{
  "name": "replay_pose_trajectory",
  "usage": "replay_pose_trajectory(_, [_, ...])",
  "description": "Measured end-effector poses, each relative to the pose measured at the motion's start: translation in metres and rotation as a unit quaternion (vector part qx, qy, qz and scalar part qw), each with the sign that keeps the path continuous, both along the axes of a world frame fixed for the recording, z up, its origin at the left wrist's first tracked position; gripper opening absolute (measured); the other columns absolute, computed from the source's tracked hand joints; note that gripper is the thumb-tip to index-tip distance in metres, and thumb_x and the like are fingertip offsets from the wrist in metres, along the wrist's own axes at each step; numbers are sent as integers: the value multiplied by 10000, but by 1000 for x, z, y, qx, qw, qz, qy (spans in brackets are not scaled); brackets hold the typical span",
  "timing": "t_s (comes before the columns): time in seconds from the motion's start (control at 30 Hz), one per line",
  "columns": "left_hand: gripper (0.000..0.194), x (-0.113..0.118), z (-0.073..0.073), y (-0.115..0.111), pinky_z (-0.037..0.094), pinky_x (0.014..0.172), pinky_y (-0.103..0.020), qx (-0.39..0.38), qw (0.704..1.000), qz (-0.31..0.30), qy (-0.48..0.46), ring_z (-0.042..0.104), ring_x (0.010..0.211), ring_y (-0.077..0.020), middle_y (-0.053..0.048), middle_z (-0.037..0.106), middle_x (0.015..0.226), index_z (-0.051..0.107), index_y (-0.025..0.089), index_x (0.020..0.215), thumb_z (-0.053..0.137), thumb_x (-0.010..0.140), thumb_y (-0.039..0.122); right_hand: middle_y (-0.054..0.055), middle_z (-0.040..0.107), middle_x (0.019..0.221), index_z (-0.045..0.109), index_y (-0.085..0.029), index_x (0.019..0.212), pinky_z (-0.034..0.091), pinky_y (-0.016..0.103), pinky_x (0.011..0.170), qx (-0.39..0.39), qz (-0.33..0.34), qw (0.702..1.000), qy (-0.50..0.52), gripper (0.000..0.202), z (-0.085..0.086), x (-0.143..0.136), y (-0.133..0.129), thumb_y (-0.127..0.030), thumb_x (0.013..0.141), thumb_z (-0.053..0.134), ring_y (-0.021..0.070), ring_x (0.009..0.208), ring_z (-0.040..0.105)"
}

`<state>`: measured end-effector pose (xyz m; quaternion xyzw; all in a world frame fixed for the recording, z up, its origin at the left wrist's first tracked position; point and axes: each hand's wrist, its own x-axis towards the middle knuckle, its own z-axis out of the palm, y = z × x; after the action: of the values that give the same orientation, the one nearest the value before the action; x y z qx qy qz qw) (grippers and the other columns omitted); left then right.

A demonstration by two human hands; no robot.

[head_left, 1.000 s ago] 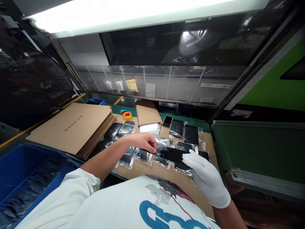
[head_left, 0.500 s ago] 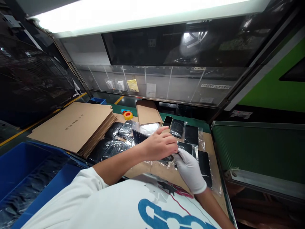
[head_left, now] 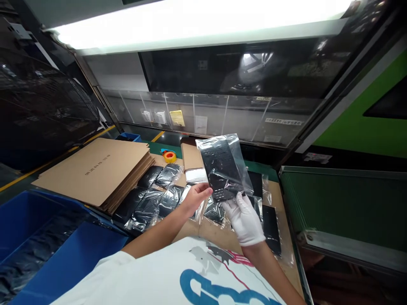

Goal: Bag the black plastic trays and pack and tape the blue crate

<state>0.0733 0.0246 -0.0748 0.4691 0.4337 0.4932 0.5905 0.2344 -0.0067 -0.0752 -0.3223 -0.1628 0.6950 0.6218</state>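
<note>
A flat black panel with rows of slots, inside a clear plastic bag (head_left: 222, 167), is held up, tilted, over the bench. My right hand (head_left: 245, 222), in a white glove, grips its lower edge, thumb in front and fingers underneath. At the lower left edge is my bare left hand (head_left: 194, 200), its thumb and fingers closed at the side of the bag. Below and around lie several more bagged black panels, among them one at the left (head_left: 170, 174) and another at the right (head_left: 271, 231).
Brown cardboard sheets (head_left: 92, 169) are stacked at the left, beside a blue bin (head_left: 73, 264) of dark bagged pieces. Yellow tape (head_left: 169, 157) and a cardboard piece (head_left: 190, 154) lie at the back. A green conveyor belt (head_left: 343, 207) runs along the right; a lamp (head_left: 197, 25) hangs overhead.
The bagged panel has been raised and turned from nearly edge-on to show its broad face. My left hand has moved left, away from my right hand. The phone is now hidden.
</note>
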Motion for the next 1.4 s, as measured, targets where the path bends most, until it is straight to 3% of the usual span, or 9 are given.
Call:
replay_pose_trajectory(0.27, [359, -9, -2, -7, 459, 648, -257, -32, 995, 35, 83, 564, 607, -116, 0, 633, 628, 638, 142, 653, 762, 605, 476, -18, 704, 931, 545, -256, 874, 510, 458, 939, 12, -90, 995, -42, 240, -16, 7, 11, -359, 745, 719, 164, 921, 680])
replay_pose_trajectory(0.4, [272, -16, 14, -18, 410, 565, -225, -31, 932, -236, 272, 553, 600, -115, -3, 636, 643, 680, 145, 695, 730, 676, 411, -17, 704, 896, 564, -247, 853, 567, 396, 830, -13, -66, 994, -88, 256, -26, 10, 10, -374, 713, 736, 172, 899, 682])
replay_pose_trajectory(0.47, [242, -20, 33, -21, 435, 607, -226, 51, 894, -318, 311, 587, 667, -130, -29, 670, 727, 707, 152, 768, 682, 748, 392, 23, 705, 975, 606, -227, 909, 571, 400, 812, 20, -16, 987, -159, 274, -26, 11, 6, -398, 726, 719, 202, 925, 671])
replay_pose_trajectory(0.6, [235, -30, 75, -10, 428, 918, -341, 310, 851, -144, 399, 594, 993, -202, -82, 690, 1029, 699, 195, 987, 562, 866, 342, 67, 706, 1037, 665, -200, 1007, 565, 398, 790, 79, 97, 948, -294, 354, -17, 15, -3, -431, 742, 696, 240, 917, 654])
replay_pose_trajectory(0.7, [309, -40, 87, 7, 340, 1021, -420, 349, 787, -106, 497, 560, 1099, -241, -75, 662, 1155, 662, 232, 1109, 605, 838, 370, 54, 716, 1005, 691, -201, 996, 533, 378, 839, 133, 139, 908, -373, 316, -7, 16, -9, -423, 771, 666, 237, 934, 641])
replay_pose_trajectory(0.83, [258, -50, 79, 18, 444, 795, -261, 254, 820, -205, 470, 635, 880, -181, -49, 720, 939, 723, 198, 929, 602, 834, 405, 47, 719, 923, 702, -194, 932, 508, 364, 860, 189, 153, 860, -449, 237, 5, 15, -14, -380, 821, 606, 230, 920, 635])
replay_pose_trajectory(0.93, [263, -46, 72, 13, 436, 690, -221, 221, 857, -206, 418, 627, 762, -149, -38, 712, 803, 725, 172, 806, 598, 836, 401, 40, 715, 894, 698, -200, 895, 494, 382, 893, 211, 156, 836, -482, 205, 10, 12, -14, -358, 835, 583, 239, 947, 631])
replay_pose_trajectory(1.23, [306, -42, 67, -10, 415, 677, -226, 270, 865, -122, 405, 568, 726, -135, -22, 636, 755, 645, 172, 785, 467, 923, 380, 48, 607, 1278, 488, -286, 1307, 368, 469, 1083, 219, 75, 916, -328, 425, 17, 10, -28, -338, 888, 534, 226, 1203, 544])
replay_pose_trajectory(1.4, [277, -48, 67, -18, 436, 721, -240, 371, 851, -63, 366, 572, 774, -144, -49, 627, 787, 613, 163, 821, 424, 950, 319, 10, 407, 1467, 217, -440, 1428, 404, 570, 1026, 335, -17, 894, -296, 569, 57, 24, -43, -365, 905, 429, 277, 1258, 492])
